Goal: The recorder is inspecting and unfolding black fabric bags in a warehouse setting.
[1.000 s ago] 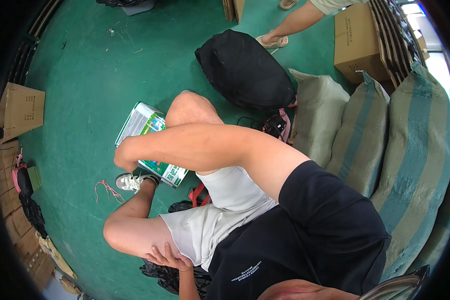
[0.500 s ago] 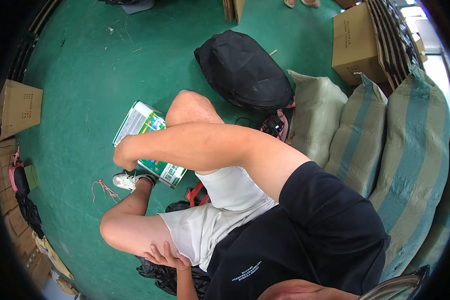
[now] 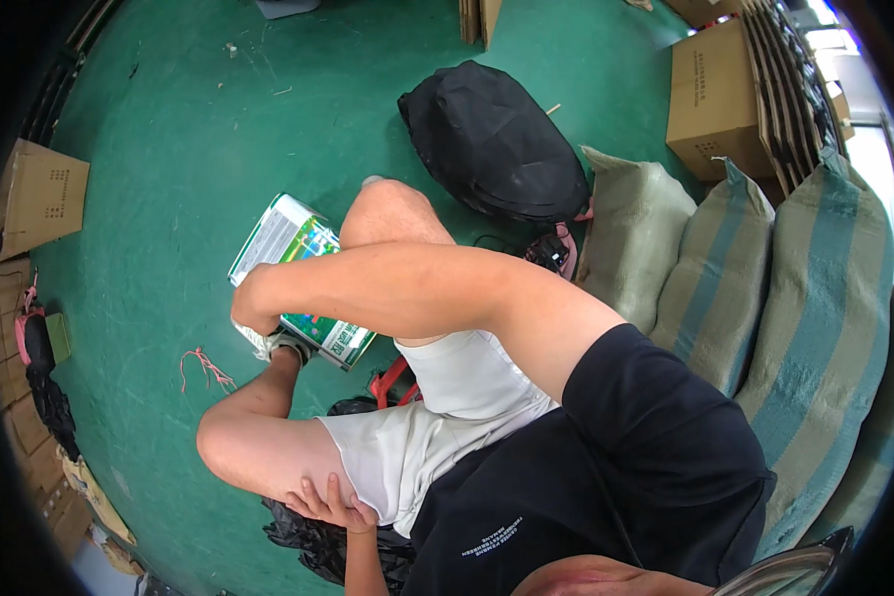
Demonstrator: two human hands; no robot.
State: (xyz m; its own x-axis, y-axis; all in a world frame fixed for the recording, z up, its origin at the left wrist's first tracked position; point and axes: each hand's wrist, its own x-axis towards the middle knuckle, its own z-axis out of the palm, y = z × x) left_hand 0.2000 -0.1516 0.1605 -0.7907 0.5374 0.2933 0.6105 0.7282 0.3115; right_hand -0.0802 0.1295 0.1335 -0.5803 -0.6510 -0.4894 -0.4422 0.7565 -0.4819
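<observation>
My right arm stretches across my legs, and my right hand [image 3: 256,299] is bent down at the near left side of a green, white and printed rectangular tin or box [image 3: 286,236]. Its fingers are hidden, so I cannot see what they touch. Close under that hand is the pale sneaker [image 3: 264,343] on my left foot, partly covered by the hand. My left hand [image 3: 334,504] lies with its fingers apart on my left thigh, by the hem of my white shorts [image 3: 368,457]. Part of the box is hidden behind my right forearm.
A pink string [image 3: 207,370] lies on the green floor [image 3: 169,199]. A large black bag [image 3: 492,139] stands ahead, beside several woven sacks [image 3: 705,268] on the right. Cardboard cartons [image 3: 715,94] stand far right and left. Black plastic [image 3: 308,541] and a red strap-like piece [image 3: 385,385] are beneath me.
My left foot has moved in toward the box and my right hand, which now covers part of the sneaker. The view has shifted slightly. My left hand stays on the thigh.
</observation>
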